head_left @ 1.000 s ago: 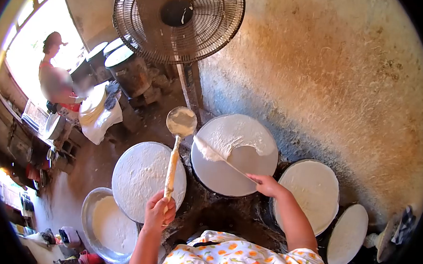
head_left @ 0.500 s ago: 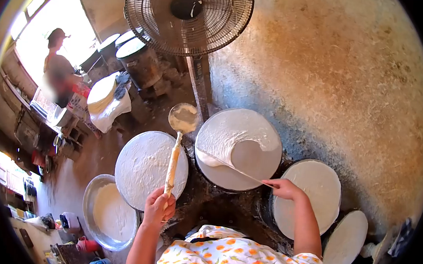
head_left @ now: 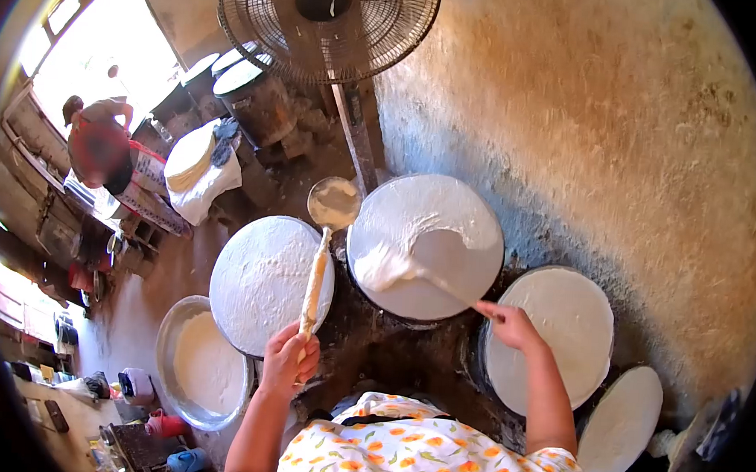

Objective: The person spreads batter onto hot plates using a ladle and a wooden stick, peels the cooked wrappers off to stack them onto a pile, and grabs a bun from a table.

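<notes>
My left hand [head_left: 290, 357] is closed round the handle of a long ladle [head_left: 315, 275], its bowl raised beyond the left griddle and smeared with batter. My right hand [head_left: 510, 324] grips a thin stick-like spreader [head_left: 450, 291]. The spreader's far end is blurred in the white batter [head_left: 385, 265] on the middle round griddle [head_left: 436, 277]. Batter covers the surface in a curved band around a smoother, greyer patch. To the left, another round griddle [head_left: 269, 273] bears a textured white layer. A metal basin [head_left: 166, 357] of batter stands below it.
A third white-covered round [head_left: 548, 339] lies to the right, with a tilted pale disc [head_left: 620, 424] beyond. A stand fan [head_left: 329, 28] rises ahead beside the stained wall [head_left: 589, 119]. At far left a person [head_left: 101, 144] bends near stacked round sheets [head_left: 189, 162].
The spreader has swept through the batter at the griddle's left front, and the white mass there has shifted slightly right. The person at far left has bent over. The view has tilted slightly.
</notes>
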### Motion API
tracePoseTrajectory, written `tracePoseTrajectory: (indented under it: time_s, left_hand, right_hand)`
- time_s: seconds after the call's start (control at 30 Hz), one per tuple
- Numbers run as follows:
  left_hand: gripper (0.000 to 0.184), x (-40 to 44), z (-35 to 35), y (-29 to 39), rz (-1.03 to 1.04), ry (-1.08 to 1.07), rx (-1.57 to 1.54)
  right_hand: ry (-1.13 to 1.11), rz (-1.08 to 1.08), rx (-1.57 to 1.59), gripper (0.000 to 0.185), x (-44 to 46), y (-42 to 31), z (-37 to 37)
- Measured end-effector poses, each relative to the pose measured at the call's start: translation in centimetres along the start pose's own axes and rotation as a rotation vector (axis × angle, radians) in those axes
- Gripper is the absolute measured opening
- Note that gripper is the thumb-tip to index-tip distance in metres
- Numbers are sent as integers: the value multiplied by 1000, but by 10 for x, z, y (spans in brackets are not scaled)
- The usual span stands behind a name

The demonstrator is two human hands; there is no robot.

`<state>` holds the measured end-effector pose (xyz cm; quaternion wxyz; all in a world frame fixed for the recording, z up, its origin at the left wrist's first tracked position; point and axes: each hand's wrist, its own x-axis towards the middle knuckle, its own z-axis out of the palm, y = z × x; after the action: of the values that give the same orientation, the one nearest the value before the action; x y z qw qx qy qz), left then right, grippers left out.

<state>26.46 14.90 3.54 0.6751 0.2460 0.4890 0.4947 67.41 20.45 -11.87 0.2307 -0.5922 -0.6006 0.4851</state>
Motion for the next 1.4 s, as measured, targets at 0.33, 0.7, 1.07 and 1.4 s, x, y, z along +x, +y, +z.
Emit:
tracePoseTrajectory:
  time_s: [0.33,0.7,1.07,1.4]
  left_hand:
    - [26,8,-26,5,-25,-112,0]
    - [17,-17,-101,32,-56,-283,35]
    - [24,-38,-156,38,-16,-309,87]
    - [24,-28,-156,34,-69,-324,87]
  right_hand:
    - [57,71,-60,51,-101,-33,49]
    - [526,-50,-464,53,-71,-90,230]
    - [515,187,-713,55,-114,-119,261]
    - [442,342,-685,55,-139,-83,257]
